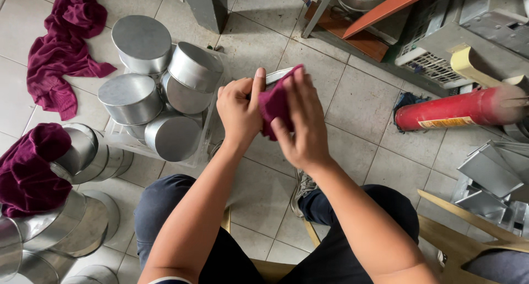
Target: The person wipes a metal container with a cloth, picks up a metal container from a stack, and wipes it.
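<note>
Left to right. Two maroon cloths on the floor: one spread at top left (60,52), one bunched on the tins at left (27,171). A third, the rag (275,107), is in my hands.

My left hand (238,108) is closed around a small metal piece (278,74), thumb up along its edge; only a sliver of it shows, so I can't tell its shape. My right hand (300,127) presses the rag flat on it, fingers spread. The piece sits mid-frame, above my knees.

To do this well, I reckon: keep the left grip firm, wipe in one direction, and keep fingertips off the edge.

Round tins in the clear tray (205,146): five I can count. Lower-left pile (66,223): too overlapped to count. One red cylinder (457,110) at right.
</note>
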